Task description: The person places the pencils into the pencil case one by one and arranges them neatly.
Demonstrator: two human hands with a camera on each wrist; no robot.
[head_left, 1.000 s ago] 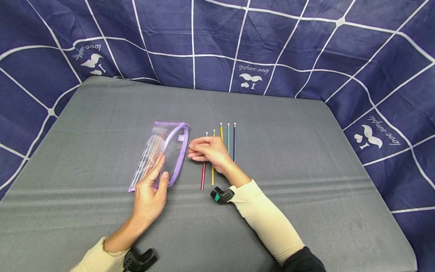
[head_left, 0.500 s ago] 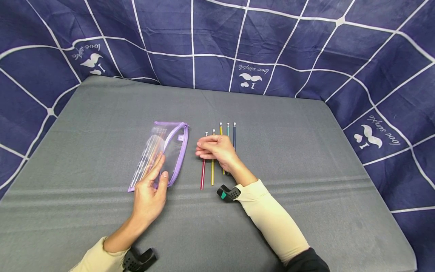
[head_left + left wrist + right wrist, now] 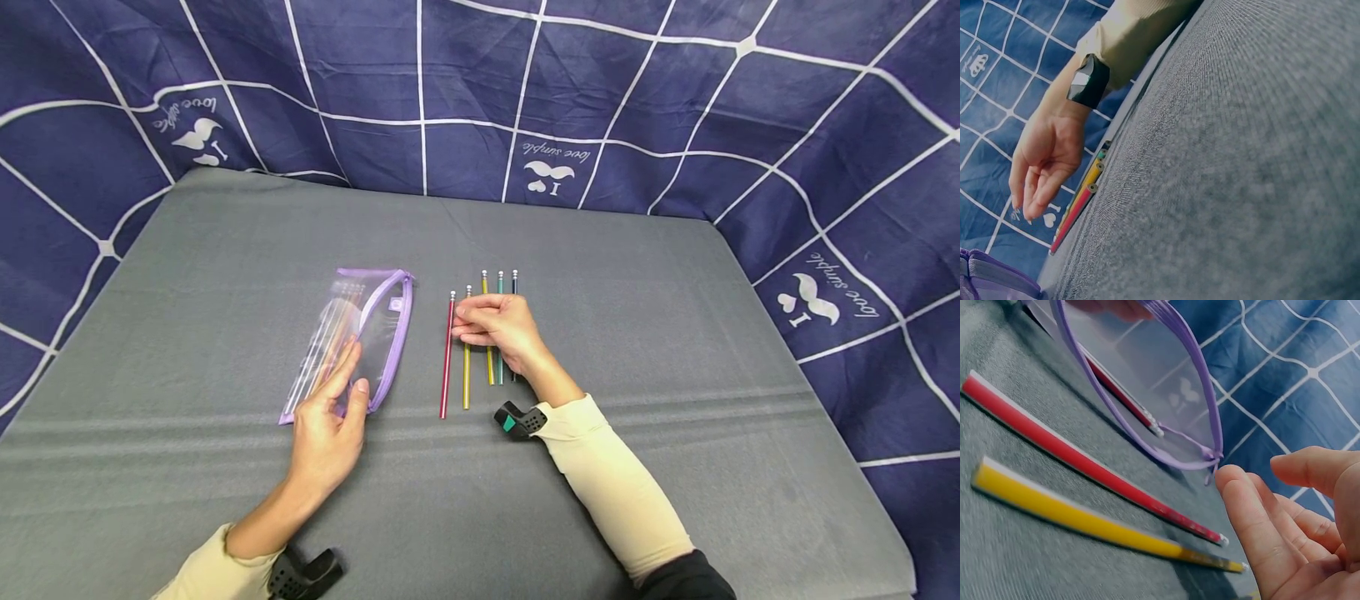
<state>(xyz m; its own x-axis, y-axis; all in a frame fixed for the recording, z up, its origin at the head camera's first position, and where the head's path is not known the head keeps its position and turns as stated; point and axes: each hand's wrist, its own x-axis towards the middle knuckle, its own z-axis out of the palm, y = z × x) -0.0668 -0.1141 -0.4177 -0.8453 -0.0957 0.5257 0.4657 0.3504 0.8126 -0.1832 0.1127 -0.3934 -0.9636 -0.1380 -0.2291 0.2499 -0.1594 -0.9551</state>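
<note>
A clear pencil pouch (image 3: pixel 396 354) with purple trim lies on the left, several pencils visible through its plastic. My left hand (image 3: pixel 326 433) rests on it with fingers extended, thumb near the zipped edge. In the right wrist view the pouch mouth (image 3: pixel 1215 419) gapes. My right hand (image 3: pixel 501 327) hovers over the loose pencils, fingers loosely bent and nothing between them. Beside its fingertips lies a red pencil (image 3: pixel 446 375); rightward come a yellow pencil (image 3: pixel 467 383), another yellow pencil (image 3: pixel 491 368), a green pencil (image 3: pixel 501 368) and a dark blue pencil (image 3: pixel 514 285), partly hidden by the hand.
Grey cloth covers the table (image 3: pixel 675 350), with a few creases across it. A navy curtain (image 3: pixel 480 75) with white grid lines hangs behind and along both sides. Black bands with camera mounts (image 3: pixel 517 419) sit at both wrists.
My right hand has drawn back rightward from beside the pouch's edge to over the pencils, uncovering the red one. My left hand and the pouch stay in place.
</note>
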